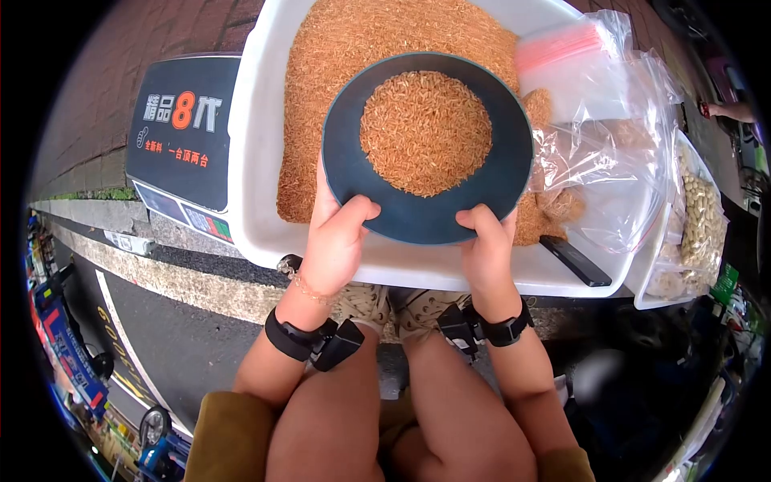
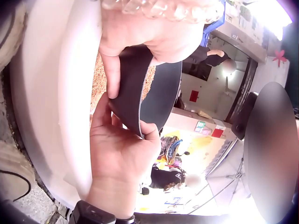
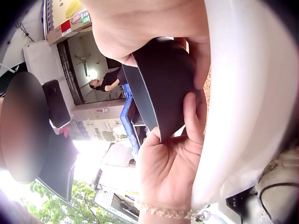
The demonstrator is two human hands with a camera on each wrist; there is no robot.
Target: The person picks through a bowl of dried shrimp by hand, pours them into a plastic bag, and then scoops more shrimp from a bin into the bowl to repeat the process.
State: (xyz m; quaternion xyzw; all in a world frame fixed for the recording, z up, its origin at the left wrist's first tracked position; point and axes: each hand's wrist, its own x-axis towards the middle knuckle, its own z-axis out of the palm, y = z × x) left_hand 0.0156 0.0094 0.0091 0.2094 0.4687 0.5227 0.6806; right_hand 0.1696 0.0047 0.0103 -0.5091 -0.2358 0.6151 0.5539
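A wide dark blue-grey bowl [image 1: 418,221] is held over a white tub [image 1: 373,269], level with its near side. Inside the bowl lies a round heap of small orange-brown, grain-like pieces [image 1: 426,132]. My left hand [image 1: 339,241] grips the near left rim, thumb on the inner face and fingers curled beneath. On the near right rim my right hand [image 1: 487,253] holds the same way. Both wrist views show the fingers [image 2: 110,77] under the bowl's dark underside [image 3: 170,88]. More of the same loose pieces [image 1: 309,136] spread across the tub beyond the bowl.
Clear plastic bags [image 1: 602,136] lie in the tub's right part, with a flat black bar-shaped object [image 1: 574,261] at its near right. A dark printed box-like scale [image 1: 181,120] stands left. Another white container with pale bean-like pieces [image 1: 699,209] sits at right.
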